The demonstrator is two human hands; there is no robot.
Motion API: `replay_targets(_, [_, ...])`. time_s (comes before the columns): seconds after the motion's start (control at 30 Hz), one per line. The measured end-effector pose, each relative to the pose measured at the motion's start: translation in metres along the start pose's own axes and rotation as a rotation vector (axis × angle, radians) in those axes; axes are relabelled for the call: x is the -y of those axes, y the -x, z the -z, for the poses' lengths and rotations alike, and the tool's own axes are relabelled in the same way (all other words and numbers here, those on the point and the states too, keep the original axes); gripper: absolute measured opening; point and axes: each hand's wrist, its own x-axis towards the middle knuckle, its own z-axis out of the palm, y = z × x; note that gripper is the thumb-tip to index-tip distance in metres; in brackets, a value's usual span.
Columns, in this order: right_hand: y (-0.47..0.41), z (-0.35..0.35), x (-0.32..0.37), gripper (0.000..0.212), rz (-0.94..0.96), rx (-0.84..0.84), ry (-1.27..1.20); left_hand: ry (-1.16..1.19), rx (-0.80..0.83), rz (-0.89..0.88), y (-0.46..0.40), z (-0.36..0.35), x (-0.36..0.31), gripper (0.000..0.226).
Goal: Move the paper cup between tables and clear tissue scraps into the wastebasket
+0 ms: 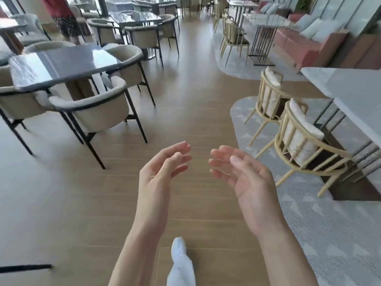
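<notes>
Both hands are raised in the lower middle of the frame over a wood-plank floor (185,96), palms turned toward each other and apart, with nothing between them. The left hand (158,172) sits just left of centre, its fingers (181,159) loosely bent and slightly fanned, holding nothing; the right hand (247,178) sits just right of centre, its fingers (220,162) also relaxed, a little spread and lightly curved, holding nothing. The fingertips of the two hands point toward each other across a small gap. Neither the paper cup, the tissue scraps nor the wastebasket shows anywhere in the frame, so their place cannot be told. At the bottom centre, between the forearms, a pale blue-white trouser leg and foot (180,259) rests on the floor. In the upper left stands a dark glossy table (61,65) with beige tub chairs (97,108) on black legs drawn up around it; more tables and chairs of the same kind stand beyond it toward the top. At the right edge a pale marble-look table (350,89) juts into view, with two gold-framed chairs (303,139) with cream cushions beside it, standing on a grey patterned rug (329,234). A pink bench seat (299,46) with pale cushions runs along the upper right. In the upper left corner part of a standing person (61,17) in a red top and patterned skirt shows, blurred
</notes>
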Motion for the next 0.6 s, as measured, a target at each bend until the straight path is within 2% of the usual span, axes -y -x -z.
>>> replay_targets(0.13, [-0.117, -0.008, 0.007, 0.041, -0.022, -0.007, -0.052, 0.030, 0.058, 0.027, -0.126, -0.013, 0.016, 0.031])
replay_targets(0.27, [-0.227, -0.022, 0.025, 0.043, 0.034, -0.035, -0.071, 0.040, 0.123, -0.009, -0.244, -0.031, 0.005, 0.029])
replay_targets(0.4, [-0.311, -0.029, 0.030, 0.040, 0.070, -0.044, -0.047, 0.014, 0.186, -0.007, -0.333, -0.053, 0.005, 0.029])
replay_targets(0.6, [-0.439, -0.011, 0.015, 0.040, 0.082, -0.063, -0.107, 0.044, 0.214, 0.048, -0.454, -0.088, 0.044, 0.038])
